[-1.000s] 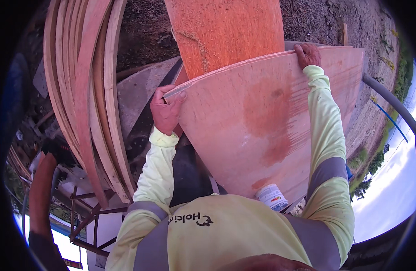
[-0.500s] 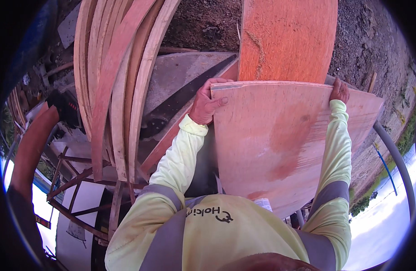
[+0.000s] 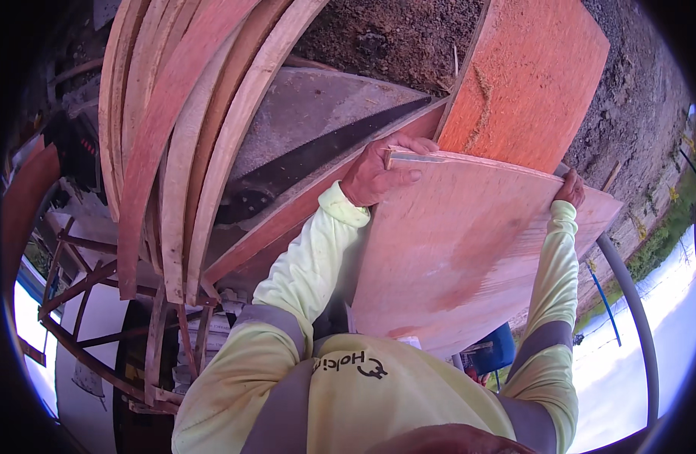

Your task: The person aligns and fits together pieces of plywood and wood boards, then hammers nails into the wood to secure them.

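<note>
Both my hands grip a large sheet of plywood (image 3: 454, 250), which stands tilted against the front of my body. My left hand (image 3: 377, 174) is closed around its upper left corner, the thumb on the near face and the fingers over the edge. Over at the upper right edge, my right hand (image 3: 570, 189) is closed on the same sheet, its thumb hidden. Damp-looking darker patches mark the sheet's face. Beyond its upper edge lies an orange-red wooden panel (image 3: 526, 83) with a streak of sawdust on it.
Several long timber planks (image 3: 231, 144) lie to the left. Between them and the sheet rests what looks like a black handsaw (image 3: 318, 155) on a grey surface, beside a reddish board (image 3: 287, 234). Rusty metal bars (image 3: 98, 356) stand lower left; a grey pipe (image 3: 632, 303) curves at the right.
The view has turned, so the planks and orange panel lean further right. The sheet's upper edge, nearly level before, now slopes down to the right. Both hands keep their grip.
</note>
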Demonstrator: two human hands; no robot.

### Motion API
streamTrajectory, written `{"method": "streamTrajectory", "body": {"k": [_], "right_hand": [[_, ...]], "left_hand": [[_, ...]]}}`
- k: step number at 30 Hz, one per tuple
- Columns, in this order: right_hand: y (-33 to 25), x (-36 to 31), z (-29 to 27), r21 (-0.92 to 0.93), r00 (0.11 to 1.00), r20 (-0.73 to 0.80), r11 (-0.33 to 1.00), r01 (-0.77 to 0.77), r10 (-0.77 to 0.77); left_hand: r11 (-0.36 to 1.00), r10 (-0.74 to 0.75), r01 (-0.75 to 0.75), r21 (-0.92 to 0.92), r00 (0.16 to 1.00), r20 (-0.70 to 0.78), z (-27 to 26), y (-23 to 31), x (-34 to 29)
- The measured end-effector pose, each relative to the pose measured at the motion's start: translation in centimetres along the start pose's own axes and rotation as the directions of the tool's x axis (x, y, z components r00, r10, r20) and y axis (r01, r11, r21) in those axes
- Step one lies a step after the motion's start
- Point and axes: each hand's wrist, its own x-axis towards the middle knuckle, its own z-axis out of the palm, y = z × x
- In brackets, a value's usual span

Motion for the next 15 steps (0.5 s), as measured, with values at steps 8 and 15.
{"method": "streamTrajectory", "body": {"k": [8, 15], "right_hand": [[0.5, -0.7, -0.6, -0.137, 1.000, -0.025, 0.991, 0.014, -0.018], [-2.6, -1.7, -1.5, -0.091, 0.904, 0.082, 0.901, 0.425, -0.419]], "left_hand": [[0.981, 0.059, -0.055, 0.185, 0.998, -0.014, -0.1, 0.3, 0.4], [0.944, -0.024, 0.052, 0.327, 0.996, -0.087, 0.6, 2.0, 0.6]]}}
